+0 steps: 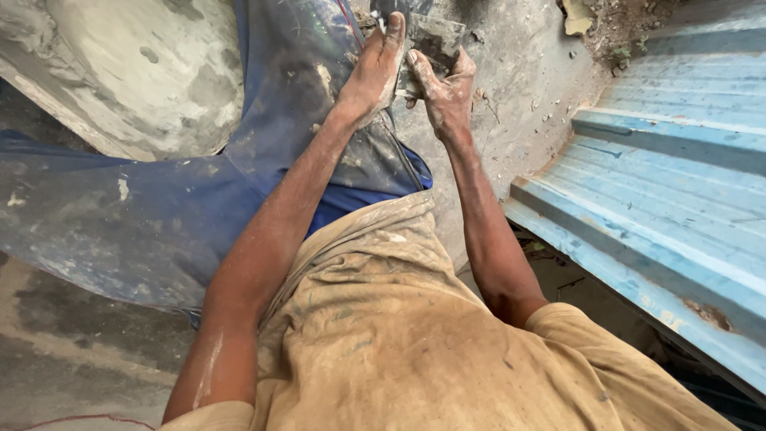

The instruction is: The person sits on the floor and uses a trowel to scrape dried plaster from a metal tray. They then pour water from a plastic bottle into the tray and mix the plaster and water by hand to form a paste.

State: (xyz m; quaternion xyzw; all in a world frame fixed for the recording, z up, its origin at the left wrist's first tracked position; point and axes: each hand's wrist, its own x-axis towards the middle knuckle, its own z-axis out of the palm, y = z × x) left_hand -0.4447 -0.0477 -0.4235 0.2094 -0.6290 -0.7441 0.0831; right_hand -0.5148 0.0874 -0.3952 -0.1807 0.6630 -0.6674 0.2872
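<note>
The flat grey trowel blade (435, 36) sits at the top of the view, above your knee, smeared with wet mortar and held between both hands over the cement floor (519, 104). Your right hand (447, 88) grips it from below, fingers curled round its lower edge. Your left hand (375, 68) lies against its left side, fingers stretched out straight and flat rather than closed. Under your forearms run your blue, plaster-stained trousers (303, 104) and tan shirt (375, 335). A round grey mortar pan (136, 72) sits near your left leg, and corrugated blue metal sheets (670, 175) lie along the floor's right edge.
</note>
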